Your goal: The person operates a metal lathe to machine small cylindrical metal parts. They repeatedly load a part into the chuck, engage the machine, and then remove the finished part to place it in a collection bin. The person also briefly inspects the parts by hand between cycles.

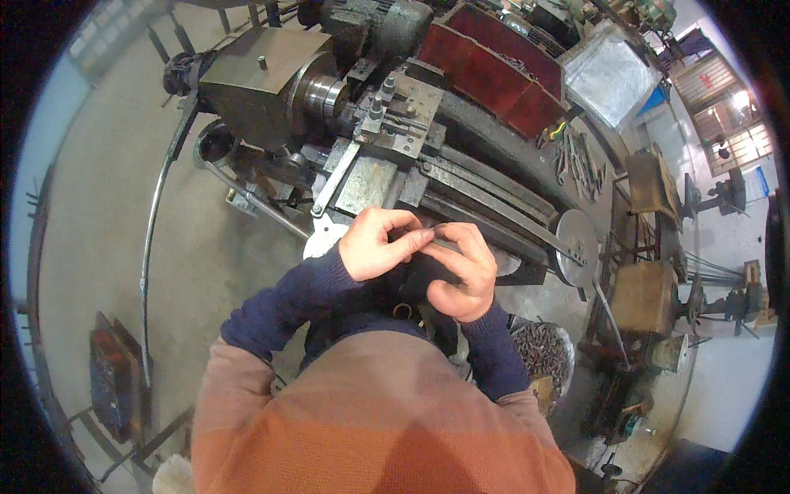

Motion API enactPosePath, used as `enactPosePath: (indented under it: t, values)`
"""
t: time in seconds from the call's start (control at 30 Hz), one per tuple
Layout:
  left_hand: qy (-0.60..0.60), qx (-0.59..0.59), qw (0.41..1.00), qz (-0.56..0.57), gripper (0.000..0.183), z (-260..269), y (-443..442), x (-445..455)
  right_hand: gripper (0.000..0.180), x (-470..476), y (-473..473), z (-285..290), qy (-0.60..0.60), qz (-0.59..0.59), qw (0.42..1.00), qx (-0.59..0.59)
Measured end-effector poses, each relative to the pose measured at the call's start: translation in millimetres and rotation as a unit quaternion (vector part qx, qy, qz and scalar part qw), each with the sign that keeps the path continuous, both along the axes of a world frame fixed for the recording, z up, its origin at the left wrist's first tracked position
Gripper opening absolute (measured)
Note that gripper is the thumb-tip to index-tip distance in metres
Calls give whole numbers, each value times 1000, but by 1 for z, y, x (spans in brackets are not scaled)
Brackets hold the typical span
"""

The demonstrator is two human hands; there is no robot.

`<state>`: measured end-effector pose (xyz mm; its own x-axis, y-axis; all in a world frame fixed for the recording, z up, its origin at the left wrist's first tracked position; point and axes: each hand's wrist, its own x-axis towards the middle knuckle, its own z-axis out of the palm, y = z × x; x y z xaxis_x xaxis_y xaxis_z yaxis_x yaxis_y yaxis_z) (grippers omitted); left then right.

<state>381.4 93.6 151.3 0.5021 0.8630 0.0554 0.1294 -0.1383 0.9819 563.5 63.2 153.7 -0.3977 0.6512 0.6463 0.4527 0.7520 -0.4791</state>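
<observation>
My left hand [379,246] and my right hand [464,268] meet at the fingertips in front of my body. The left thumb points toward the bent right fingers. A small dark patch shows where the fingertips come together, but the fingers hide whether a small part is pinched there. Just beyond the hands is a bench lathe, its carriage bearing a steel tool post [404,111]. To the left of the tool post, the headstock [265,74] carries a bright round spindle nose [327,97]. A flat steel lever [338,179] slopes down toward my left hand.
A dark red metal tray [494,77] stands behind the lathe, with several wrenches [577,160] to its right. A round plate [577,247] sits at the bed's right end. By my right elbow is a container of small metal parts [543,349]. Long bar handles [148,247] hang at left.
</observation>
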Motion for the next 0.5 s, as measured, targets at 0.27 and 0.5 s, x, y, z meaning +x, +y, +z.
enactPosePath:
  t: [0.27,0.5]
  values:
    - [-83,-68,992,-68,27,0,1,-12,39,3,-2,-18,73,54,994,-65]
    - [-117,-117,984,-59,25,-10,1,-16,41,2,-3,-23,89,66,991,-78]
